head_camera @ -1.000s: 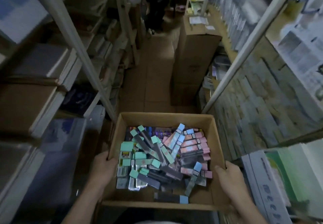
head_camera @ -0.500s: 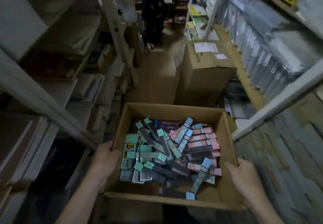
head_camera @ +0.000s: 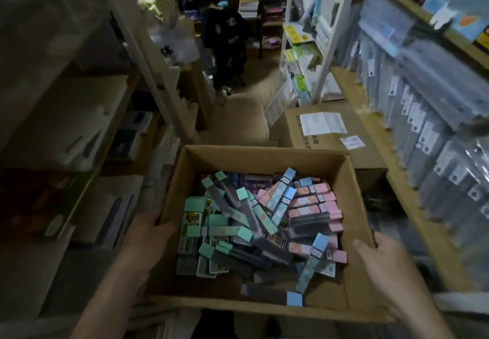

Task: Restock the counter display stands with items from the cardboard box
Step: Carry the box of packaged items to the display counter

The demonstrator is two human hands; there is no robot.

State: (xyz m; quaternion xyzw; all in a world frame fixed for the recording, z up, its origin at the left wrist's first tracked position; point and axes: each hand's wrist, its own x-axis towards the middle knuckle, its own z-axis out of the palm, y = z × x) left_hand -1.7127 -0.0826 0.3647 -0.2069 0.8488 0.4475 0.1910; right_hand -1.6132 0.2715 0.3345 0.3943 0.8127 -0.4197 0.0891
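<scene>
Head view: an open cardboard box (head_camera: 264, 160) is carried in an aisle between shelving (head_camera: 79, 126) on both sides. The left hand (head_camera: 146, 238) has its grip clasped on the box's left wall. The right hand (head_camera: 386, 264) has its grip clasped on the right wall, thumb over the rim. Slim packs (head_camera: 267, 219) with green, pink and blue caps lie heaped inside. A sealed carton (head_camera: 328, 137) stands just beyond.

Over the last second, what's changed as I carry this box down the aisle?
The cardboard box has been carried forward along the aisle: the sealed carton on the right and the person in dark clothes now sit nearer. The left hand and right hand keep the same grip on the box's sides, and the packs inside lie as before.
</scene>
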